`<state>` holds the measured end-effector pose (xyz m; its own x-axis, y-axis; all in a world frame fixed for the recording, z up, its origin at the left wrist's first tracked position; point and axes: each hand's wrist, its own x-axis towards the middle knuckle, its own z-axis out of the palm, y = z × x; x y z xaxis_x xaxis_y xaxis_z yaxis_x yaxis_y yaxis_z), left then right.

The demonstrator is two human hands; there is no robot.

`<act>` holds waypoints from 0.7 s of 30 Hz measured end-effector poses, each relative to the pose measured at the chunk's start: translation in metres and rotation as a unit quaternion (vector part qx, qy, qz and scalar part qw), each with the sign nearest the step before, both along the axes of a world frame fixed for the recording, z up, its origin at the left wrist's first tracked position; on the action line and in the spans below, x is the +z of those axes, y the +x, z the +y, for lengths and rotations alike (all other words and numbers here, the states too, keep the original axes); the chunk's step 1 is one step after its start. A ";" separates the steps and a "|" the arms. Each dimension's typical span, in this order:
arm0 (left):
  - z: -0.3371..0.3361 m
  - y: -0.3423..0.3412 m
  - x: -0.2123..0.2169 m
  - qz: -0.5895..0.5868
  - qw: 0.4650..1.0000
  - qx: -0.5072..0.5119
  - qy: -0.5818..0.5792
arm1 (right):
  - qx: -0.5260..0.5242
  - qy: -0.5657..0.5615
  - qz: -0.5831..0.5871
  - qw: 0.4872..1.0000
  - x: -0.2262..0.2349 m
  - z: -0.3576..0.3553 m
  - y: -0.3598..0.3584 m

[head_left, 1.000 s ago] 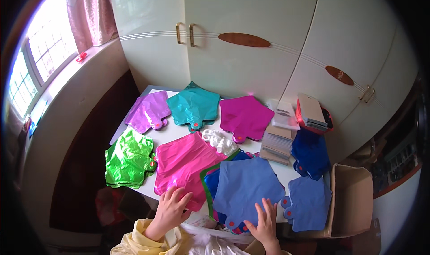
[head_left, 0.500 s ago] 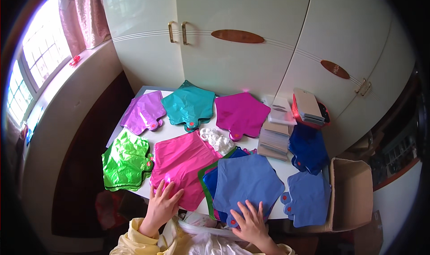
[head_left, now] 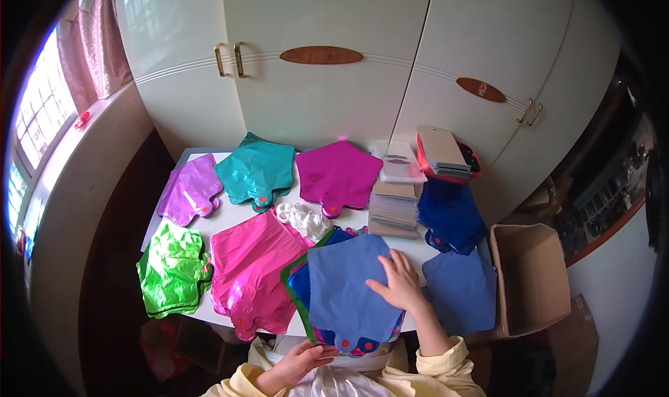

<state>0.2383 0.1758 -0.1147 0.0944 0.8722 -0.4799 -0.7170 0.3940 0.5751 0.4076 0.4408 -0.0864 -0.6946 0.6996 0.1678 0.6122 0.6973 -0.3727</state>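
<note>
A stack of flat foil balloons with a pale blue one [head_left: 341, 292] on top lies at the table's near edge. My right hand [head_left: 401, 282] rests flat on its right side, fingers spread, holding nothing. My left hand [head_left: 298, 362] is down by my lap, just below the stack's lower tip and over a white sheet [head_left: 362, 361], with fingers loosely extended. A bright pink balloon [head_left: 251, 271] lies left of the stack.
The white table [head_left: 230, 216] also carries green [head_left: 171, 268], purple [head_left: 188, 195], teal [head_left: 256, 170], magenta [head_left: 341, 174] and dark blue [head_left: 449, 216] balloons, crumpled white ribbon [head_left: 303, 219] and card stacks [head_left: 394, 205]. An open cardboard box [head_left: 533, 278] stands on the right. White cupboards [head_left: 334, 83] rise behind.
My left hand has left the pink balloon and dropped to my lap. My right hand slid up from the blue stack's lower edge onto its right side.
</note>
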 end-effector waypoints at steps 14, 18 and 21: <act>0.002 0.019 -0.008 -0.192 0.981 -0.017 0.021 | -0.080 -0.043 -0.044 0.995 0.019 0.008 -0.029; -0.007 0.026 -0.019 -0.176 0.983 0.020 -0.044 | -0.069 -0.134 -0.041 0.988 0.016 0.006 -0.029; 0.007 0.031 0.007 -0.156 0.979 0.084 -0.097 | -0.059 -0.152 -0.034 0.986 0.015 0.007 -0.026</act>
<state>0.2691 0.1825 -0.1077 0.1266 0.7829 -0.6091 -0.9101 0.3360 0.2426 0.3818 0.4474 -0.0712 -0.6074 0.7873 -0.1061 0.7134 0.4818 -0.5089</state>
